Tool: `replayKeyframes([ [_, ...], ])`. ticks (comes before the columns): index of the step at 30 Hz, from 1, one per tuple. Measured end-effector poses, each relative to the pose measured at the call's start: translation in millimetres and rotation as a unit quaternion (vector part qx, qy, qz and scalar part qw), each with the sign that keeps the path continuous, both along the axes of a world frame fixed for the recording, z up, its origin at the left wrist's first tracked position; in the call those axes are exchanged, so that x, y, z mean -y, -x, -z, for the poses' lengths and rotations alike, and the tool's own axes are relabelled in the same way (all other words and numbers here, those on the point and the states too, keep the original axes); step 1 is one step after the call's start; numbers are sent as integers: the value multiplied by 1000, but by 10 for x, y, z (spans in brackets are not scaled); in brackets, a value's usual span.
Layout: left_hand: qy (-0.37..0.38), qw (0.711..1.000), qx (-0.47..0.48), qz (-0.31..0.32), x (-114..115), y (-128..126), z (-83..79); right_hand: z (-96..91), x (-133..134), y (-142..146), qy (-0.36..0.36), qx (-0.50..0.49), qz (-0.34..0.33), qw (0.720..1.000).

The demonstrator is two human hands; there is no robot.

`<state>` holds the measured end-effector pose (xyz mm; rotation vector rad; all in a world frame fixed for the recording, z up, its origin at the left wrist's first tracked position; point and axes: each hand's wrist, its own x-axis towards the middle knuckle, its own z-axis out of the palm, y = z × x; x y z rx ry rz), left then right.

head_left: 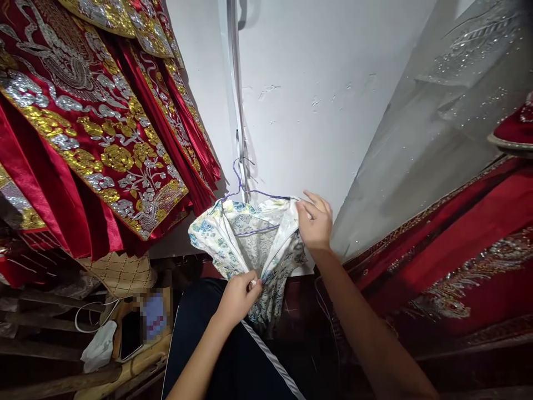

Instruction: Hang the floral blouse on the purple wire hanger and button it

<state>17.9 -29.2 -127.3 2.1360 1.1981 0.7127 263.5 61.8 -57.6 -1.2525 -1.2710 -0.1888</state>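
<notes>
A floral garment (208,236), white with blue and yellow flowers, hangs on a purple wire hanger (256,193) in front of me. Its neckline gapes, and the hanger's lower bar crosses inside it. My left hand (241,297) pinches the front edge of the garment low on the opening. Up at the right shoulder, my right hand (315,221) grips the cloth beside the hanger's end, its thumb on the near side. The hanger's hook is at a white metal pole (234,72) against the wall.
Red embroidered costumes (116,128) with gold and silver sequins hang at the left. On the right are a sheer, glittering grey cloth (400,161) and red beaded fabric (470,255). A wooden bench (137,364) at lower left carries a dark-screened device (131,333) and a crumpled white plastic bag (99,345).
</notes>
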Motion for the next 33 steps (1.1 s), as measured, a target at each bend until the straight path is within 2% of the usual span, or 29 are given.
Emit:
replayKeyframes([
  [2,0,1000,11,7,46,-55,16,-55,-26,281,24,-4,-91,996],
  [4,6,999,32,6,88,-104,42,-67,-13,582,66,-67,-215,972],
  [6,17,998,55,-3,127,-130,84,-14,64,833,115,-161,-329,923],
  [8,19,997,74,-16,162,-131,141,115,214,983,168,-240,-397,870],
  [10,17,995,97,-32,190,-117,208,328,434,1032,199,-297,-395,846],
  [14,44,980,181,-71,228,-104,341,949,999,1000,214,-372,-251,868],
  [17,99,959,255,-81,250,-142,373,1368,1335,1009,265,-328,-241,874],
  [19,137,940,303,-75,258,-185,331,1515,1415,1035,285,-265,-257,885],
  [23,184,895,401,-65,214,-250,87,1505,1264,1074,299,-161,-261,904],
  [26,219,865,446,-71,99,-258,-184,1431,1102,1065,267,-139,-249,921],
  [29,246,838,480,-84,-105,-262,-510,1450,1050,1021,244,-126,-220,936],
  [33,225,819,523,-69,-475,-263,-1059,1549,1124,1003,238,-128,-189,944],
])
